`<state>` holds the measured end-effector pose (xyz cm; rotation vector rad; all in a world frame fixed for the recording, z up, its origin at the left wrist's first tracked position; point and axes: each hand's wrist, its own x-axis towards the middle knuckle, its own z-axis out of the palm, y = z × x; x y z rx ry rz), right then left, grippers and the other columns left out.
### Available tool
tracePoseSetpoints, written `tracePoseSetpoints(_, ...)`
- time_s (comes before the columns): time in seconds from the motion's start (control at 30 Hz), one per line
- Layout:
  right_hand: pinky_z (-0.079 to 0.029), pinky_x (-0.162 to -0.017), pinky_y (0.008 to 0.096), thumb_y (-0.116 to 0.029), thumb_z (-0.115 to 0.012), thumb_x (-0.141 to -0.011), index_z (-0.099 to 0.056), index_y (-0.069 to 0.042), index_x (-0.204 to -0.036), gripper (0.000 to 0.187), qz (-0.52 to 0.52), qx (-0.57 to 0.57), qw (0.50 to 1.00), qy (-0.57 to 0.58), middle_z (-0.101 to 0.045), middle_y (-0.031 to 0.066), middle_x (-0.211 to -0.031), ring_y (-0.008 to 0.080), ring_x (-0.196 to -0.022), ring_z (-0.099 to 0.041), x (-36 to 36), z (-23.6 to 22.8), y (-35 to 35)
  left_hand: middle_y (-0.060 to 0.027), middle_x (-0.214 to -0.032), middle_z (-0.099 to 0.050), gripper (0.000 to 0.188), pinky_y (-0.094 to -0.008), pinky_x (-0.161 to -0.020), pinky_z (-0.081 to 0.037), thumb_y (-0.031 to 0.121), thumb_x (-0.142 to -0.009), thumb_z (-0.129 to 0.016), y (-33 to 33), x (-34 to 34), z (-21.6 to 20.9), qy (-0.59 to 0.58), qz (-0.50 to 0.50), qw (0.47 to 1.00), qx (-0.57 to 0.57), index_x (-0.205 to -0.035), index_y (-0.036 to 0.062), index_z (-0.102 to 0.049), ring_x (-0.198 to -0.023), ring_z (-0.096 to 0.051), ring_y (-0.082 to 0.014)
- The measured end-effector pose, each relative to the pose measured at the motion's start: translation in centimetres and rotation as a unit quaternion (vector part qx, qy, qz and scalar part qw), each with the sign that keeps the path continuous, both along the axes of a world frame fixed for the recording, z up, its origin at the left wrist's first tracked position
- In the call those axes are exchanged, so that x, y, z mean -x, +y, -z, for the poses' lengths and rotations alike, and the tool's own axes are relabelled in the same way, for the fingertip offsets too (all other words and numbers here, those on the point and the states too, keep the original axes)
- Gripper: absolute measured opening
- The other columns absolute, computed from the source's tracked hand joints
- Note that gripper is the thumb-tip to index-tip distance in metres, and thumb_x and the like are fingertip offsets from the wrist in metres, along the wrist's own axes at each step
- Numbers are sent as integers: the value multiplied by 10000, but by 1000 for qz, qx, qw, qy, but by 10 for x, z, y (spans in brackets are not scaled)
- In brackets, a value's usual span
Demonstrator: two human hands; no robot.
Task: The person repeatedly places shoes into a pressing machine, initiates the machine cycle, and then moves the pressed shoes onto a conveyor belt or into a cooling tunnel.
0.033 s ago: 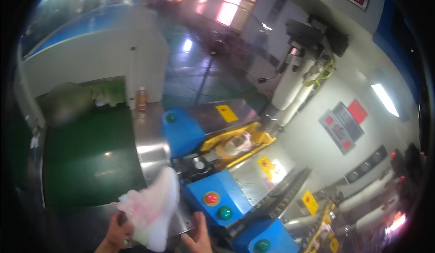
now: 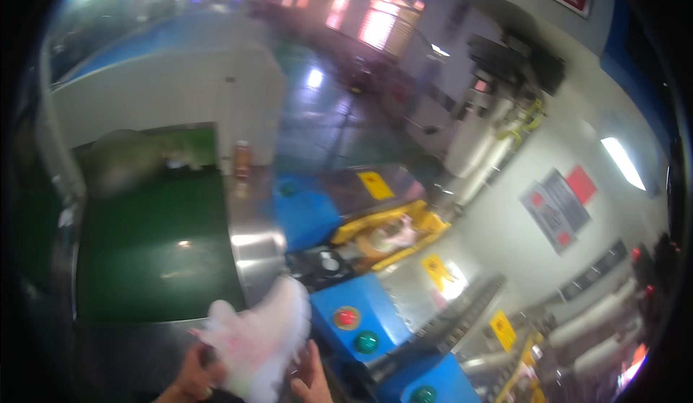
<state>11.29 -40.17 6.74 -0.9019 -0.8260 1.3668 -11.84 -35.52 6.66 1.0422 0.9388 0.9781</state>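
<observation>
A white and pink shoe [image 2: 263,338] stands tilted at the lower middle, its pale sole facing right and its toe pointing up. My left hand [image 2: 193,378] is closed on the upper at its lower left side. My right hand [image 2: 312,378] is beside the lower part of the sole, with thumb and finger apart. Whether it touches the sole is unclear through the blur. Just right of the hands is a blue control box [image 2: 357,315] with a red button [image 2: 346,318] and a green button [image 2: 366,341].
A green conveyor belt [image 2: 155,251] with a metal edge [image 2: 254,248] runs along the left. Beyond the control box, another shoe [image 2: 393,235] sits in a yellow-sided machine station [image 2: 346,231]. A white machine body [image 2: 498,208] fills the right. A small bottle [image 2: 242,159] stands by the belt.
The whole view has shifted slightly, so the surroundings appear further right. The shoe and my left hand have moved right, nearer my right hand.
</observation>
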Motion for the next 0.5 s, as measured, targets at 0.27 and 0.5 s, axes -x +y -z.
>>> tracePoseSetpoints(0.27,-423,-997,436,-402,-437,-951,-406,-1,-1344,563,-161,258,916,263,-536,163,-1265,311,-1127,-548,94,53,-110,-165,-1265,-484,546,-383,-1035,-337,151,-895,-551,-70,32,-4,25,177,963,-200,-1354,-4,-301,-1222,-448,-252)
tracePoseSetpoints(0.5,-393,-973,394,-366,-583,-861,-416,49,-1280,613,11,280,955,-102,-469,215,-1254,324,-1134,-478,137,146,-82,-122,-988,-609,273,-338,-823,-486,246,-941,-524,-71,80,36,-167,-124,977,42,-1087,14,-512,-932,-598,-213)
